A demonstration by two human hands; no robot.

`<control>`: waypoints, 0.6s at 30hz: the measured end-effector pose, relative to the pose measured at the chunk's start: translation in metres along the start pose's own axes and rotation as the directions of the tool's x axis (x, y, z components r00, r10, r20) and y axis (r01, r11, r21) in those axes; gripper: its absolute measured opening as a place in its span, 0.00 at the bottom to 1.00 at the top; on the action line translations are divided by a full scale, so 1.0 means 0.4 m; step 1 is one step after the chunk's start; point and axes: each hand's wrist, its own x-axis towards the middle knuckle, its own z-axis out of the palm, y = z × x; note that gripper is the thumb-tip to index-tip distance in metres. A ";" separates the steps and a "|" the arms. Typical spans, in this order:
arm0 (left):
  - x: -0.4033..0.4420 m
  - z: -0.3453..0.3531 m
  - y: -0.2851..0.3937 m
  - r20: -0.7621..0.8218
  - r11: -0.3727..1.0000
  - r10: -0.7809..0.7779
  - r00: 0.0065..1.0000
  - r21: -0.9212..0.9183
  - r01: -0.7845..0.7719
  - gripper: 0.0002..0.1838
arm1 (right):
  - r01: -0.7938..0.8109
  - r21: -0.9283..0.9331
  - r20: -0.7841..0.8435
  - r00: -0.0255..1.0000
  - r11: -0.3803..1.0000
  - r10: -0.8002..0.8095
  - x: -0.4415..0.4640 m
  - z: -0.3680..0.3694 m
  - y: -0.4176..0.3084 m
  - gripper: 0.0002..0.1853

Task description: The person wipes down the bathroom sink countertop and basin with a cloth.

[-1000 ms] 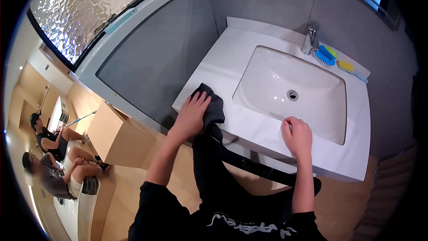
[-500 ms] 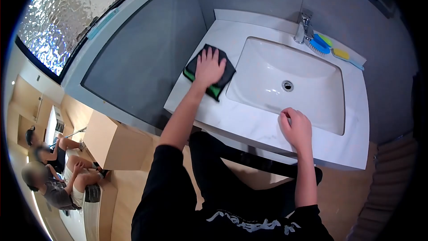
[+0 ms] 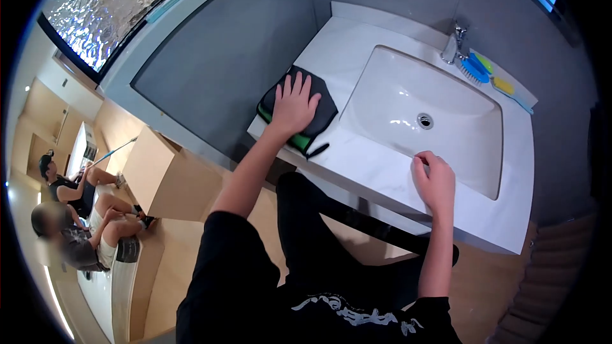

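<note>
A dark grey cleaning cloth [image 3: 322,105] with green showing at its edge and a small black loop lies on the counter left of the basin. My left hand [image 3: 293,105] presses flat on top of it, fingers stretched and spread. At the basin's front rim rests my right hand [image 3: 436,181], its fingers loosely curled with nothing visible in them. The white basin [image 3: 395,102] is set into the marbled counter [image 3: 382,175], and its drain [image 3: 425,121] shows.
Behind the basin stands a chrome faucet [image 3: 452,44]. Beside it lie a blue brush [image 3: 475,68] and a yellow-headed brush [image 3: 503,86]. A grey panel [image 3: 223,70] borders the counter's left. Two people [image 3: 80,194] sit at far left, near a wooden box [image 3: 162,181].
My left hand has slid the cloth toward the counter's front left edge. My right hand stays by the basin rim. The whole view has shifted slightly.
</note>
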 end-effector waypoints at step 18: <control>-0.296 -0.092 0.031 -0.123 0.992 -0.120 0.985 -0.064 0.113 0.30 | 0.025 -0.006 -0.010 1.000 1.000 -0.025 -0.003 0.001 -0.002 0.09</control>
